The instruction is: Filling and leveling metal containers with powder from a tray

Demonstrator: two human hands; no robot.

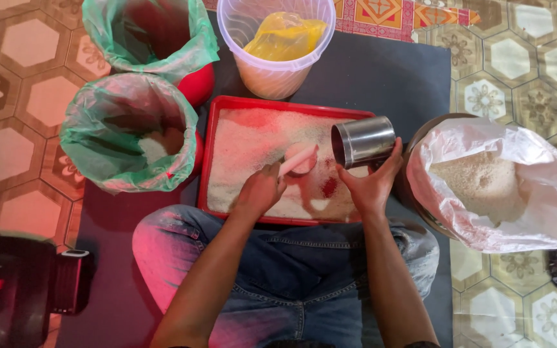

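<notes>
A red tray (217,106) spread with white rice lies on a dark mat in front of my crossed legs. My right hand (372,183) grips a shiny steel cup (363,140) tilted on its side, its mouth facing left over the tray's right part. Over the middle of the tray, my left hand (260,190) holds a small pale scoop-like piece (299,158) above the rice; what it is exactly is blurred.
Two red buckets lined with green plastic (127,132) (149,32) stand at the left, the nearer one holding some rice. A clear tub (277,45) with a yellow bag is behind the tray. A white sack of rice (504,183) sits at the right. A dark device (14,290) is at bottom left.
</notes>
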